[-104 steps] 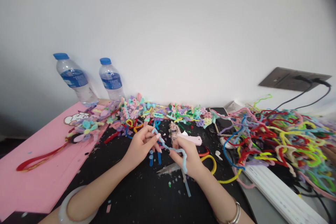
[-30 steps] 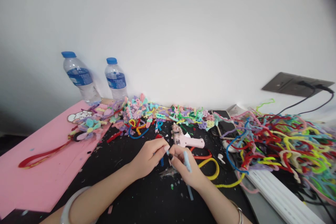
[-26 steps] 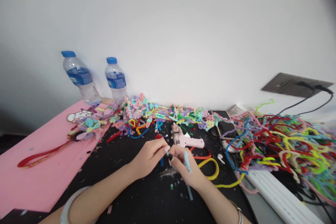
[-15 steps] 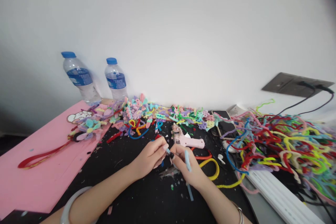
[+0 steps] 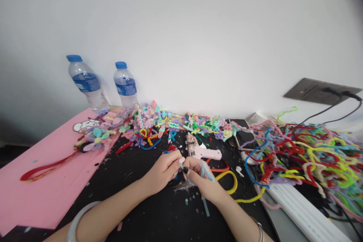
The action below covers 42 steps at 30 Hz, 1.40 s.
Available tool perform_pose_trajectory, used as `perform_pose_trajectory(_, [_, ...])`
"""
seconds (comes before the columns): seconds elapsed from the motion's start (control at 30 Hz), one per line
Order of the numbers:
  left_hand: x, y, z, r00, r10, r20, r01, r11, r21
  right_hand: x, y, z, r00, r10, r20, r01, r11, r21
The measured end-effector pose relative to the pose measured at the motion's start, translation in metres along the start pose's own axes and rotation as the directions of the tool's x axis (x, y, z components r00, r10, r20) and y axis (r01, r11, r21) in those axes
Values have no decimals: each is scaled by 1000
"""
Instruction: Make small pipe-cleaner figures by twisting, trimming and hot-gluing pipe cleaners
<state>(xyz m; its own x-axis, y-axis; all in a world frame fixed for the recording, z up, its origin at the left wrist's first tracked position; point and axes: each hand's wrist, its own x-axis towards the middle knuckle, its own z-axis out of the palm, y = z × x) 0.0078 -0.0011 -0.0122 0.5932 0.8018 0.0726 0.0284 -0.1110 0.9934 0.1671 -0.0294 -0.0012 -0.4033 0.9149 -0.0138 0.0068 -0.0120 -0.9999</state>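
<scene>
My left hand [image 5: 163, 171] and my right hand [image 5: 202, 180] meet over the middle of the black tabletop, fingertips touching or nearly so. Both are closed in a pinch on a light blue pipe cleaner [image 5: 208, 171]. Its loose part bends up over the back of my right hand; the pinched end is mostly hidden by the fingers. Under my right hand lie scissors with a yellow handle loop [image 5: 234, 183], partly covered. A pale blue strip [image 5: 205, 208] sticks out below that hand. Just beyond the fingers rests a pink glue gun [image 5: 209, 154].
Finished fuzzy pieces [image 5: 147, 115] line the wall. A tangle of pipe cleaners [image 5: 306, 151] covers the right side, beside a phone [image 5: 243, 132] and a white power strip [image 5: 304, 211]. Pink board [image 5: 42, 193] lies left, with two water bottles [image 5: 126, 87] behind. An earbud [image 5: 239, 171] sits nearby.
The loose part of the light blue pipe cleaner has swung to the right over my right hand. My fingertips have come slightly closer together, both hands still pinching.
</scene>
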Motion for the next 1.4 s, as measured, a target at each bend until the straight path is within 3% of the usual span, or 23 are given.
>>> perform_pose_trajectory(0.13, [0,3,0,998,51,-30,-46,989,139,0,2,-1,1000,-10,-4,10,1000,-10])
perform_pose_trajectory(0.27, [1,4,-3,979,174,-108,-126,926,356,0,2,-1,999,-49,-1,49,998,-30])
perform_pose_trajectory(0.37, [1,3,-4,965,221,-144,-144,897,417,1,2,-2,998,-42,-38,39,997,-69])
perform_pose_trajectory(0.53, [-1,3,-4,976,168,-138,-107,925,364,1,4,-4,998,-29,-51,27,999,-26])
perform_pose_trajectory(0.67, [-2,5,-4,973,193,-128,-125,903,411,2,5,-4,999,-21,-36,23,999,43])
perform_pose_trajectory(0.83, [-1,1,-6,960,265,-93,-169,809,562,2,5,-3,999,-30,-38,32,999,33])
perform_pose_trajectory(1.0, [0,-3,-9,936,351,-8,-250,683,686,1,4,-2,995,-66,-77,55,989,-140])
perform_pose_trajectory(1.1, [-1,1,-10,947,316,-55,-223,772,595,0,3,-2,993,-95,-72,83,984,-155])
perform_pose_trajectory(1.17, [-1,3,-10,978,197,-72,-153,905,397,0,3,-2,996,-72,-45,68,994,-81])
perform_pose_trajectory(1.23, [1,3,-9,998,55,-24,-51,987,150,0,3,-3,999,-40,-8,40,999,-9])
perform_pose_trajectory(1.3, [2,2,-8,999,-34,36,35,999,-38,1,3,-4,1000,-20,21,19,999,30])
perform_pose_trajectory(1.4, [4,-1,-6,994,-84,69,95,980,-176,2,5,-5,999,-8,45,4,996,85])
